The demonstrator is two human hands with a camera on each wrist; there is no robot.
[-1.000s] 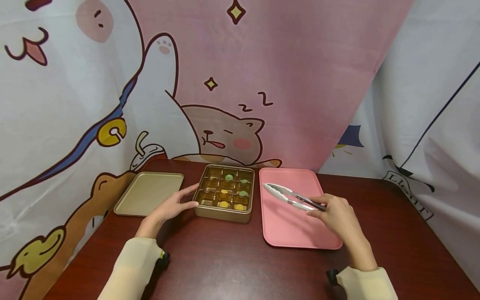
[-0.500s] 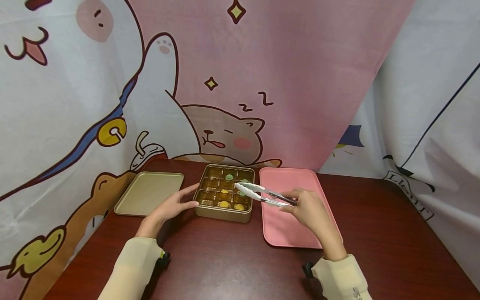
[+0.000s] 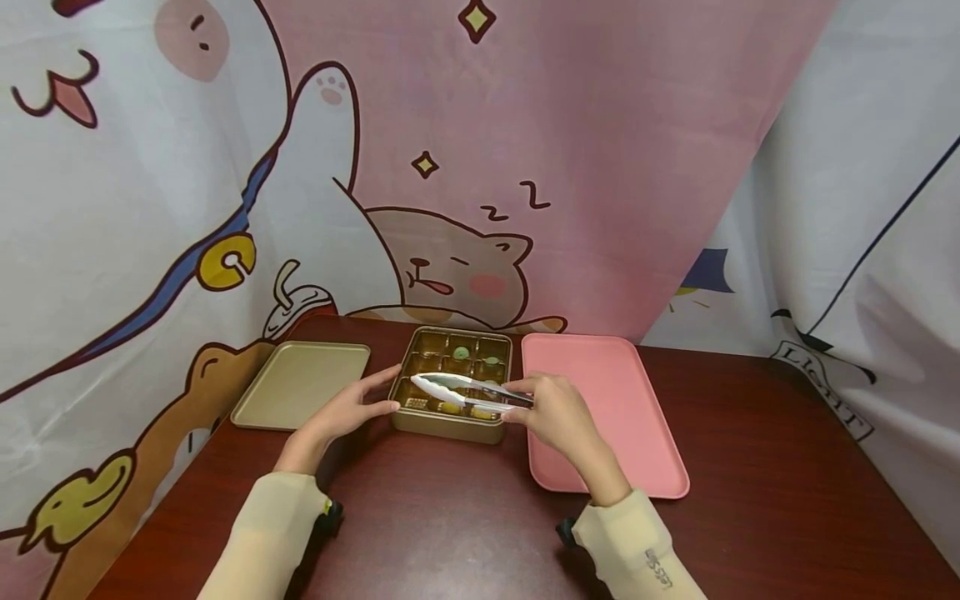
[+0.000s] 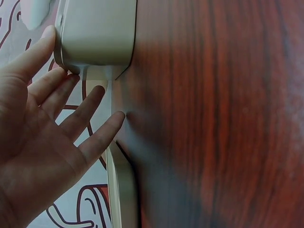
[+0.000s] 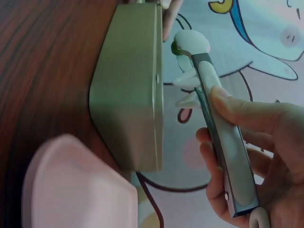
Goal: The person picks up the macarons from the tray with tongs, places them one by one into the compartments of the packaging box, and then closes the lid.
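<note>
A gold box (image 3: 450, 427) with a divided tray inside holds several small green pieces (image 3: 461, 352) and yellow pieces (image 3: 450, 407). My left hand (image 3: 345, 417) steadies the box at its left side; in the left wrist view the thumb and nearer fingertips meet its corner (image 4: 95, 38) while the other fingers spread straight. My right hand (image 3: 558, 412) grips metal tongs (image 5: 223, 128) by the handle, thumb on one arm and fingers curled round the other. Over the box's left compartments hang the white tong heads (image 3: 438, 389), with a dark green bit (image 5: 175, 48) at the tip.
A flat gold lid (image 3: 303, 385) lies left of the box. On the right is a pink tray (image 3: 622, 450), partly under my right forearm. Everything stands on a dark red wood table (image 3: 450, 517), with a printed cartoon cloth (image 3: 600, 167) behind it.
My right hand has carried the tongs leftward from above the pink tray to over the gold box. The left hand has stayed at the box's side.
</note>
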